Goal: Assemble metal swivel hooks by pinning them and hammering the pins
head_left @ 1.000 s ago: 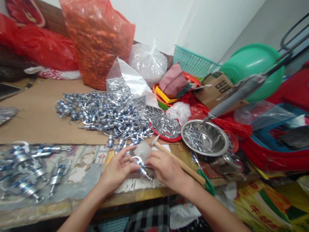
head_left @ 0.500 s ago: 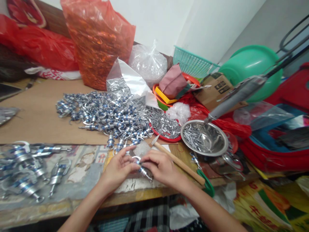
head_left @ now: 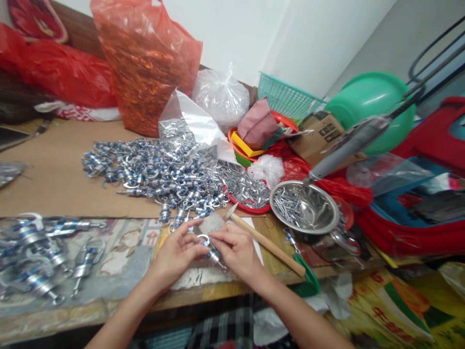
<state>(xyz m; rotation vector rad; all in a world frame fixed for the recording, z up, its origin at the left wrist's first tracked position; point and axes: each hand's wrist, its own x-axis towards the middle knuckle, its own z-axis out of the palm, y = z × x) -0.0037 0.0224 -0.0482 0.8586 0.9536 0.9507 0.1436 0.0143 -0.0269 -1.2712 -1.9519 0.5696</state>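
Note:
Both my hands meet over the table's front edge around one small silver-and-blue metal swivel clip [head_left: 210,248]. My left hand [head_left: 178,253] pinches its ring end. My right hand [head_left: 234,249] grips its barrel end with the fingertips. Under the hands lies a small clear plastic bag [head_left: 212,223]. Just beyond them spreads a large pile of the same clips [head_left: 156,169] on brown cardboard [head_left: 54,169]. A second group of clips [head_left: 39,257] lies at the front left.
A steel bowl of small metal pins [head_left: 305,207] and a red dish of silver parts [head_left: 245,186] sit to the right. A wooden-handled knife [head_left: 265,241] lies beside my right hand. Red and clear plastic bags [head_left: 145,63], a green basket [head_left: 286,97] and a green basin [head_left: 370,109] crowd the back.
My right hand slid left along the clip, closing its fingertips on the barrel. The left hand stayed put. The view shifted slightly.

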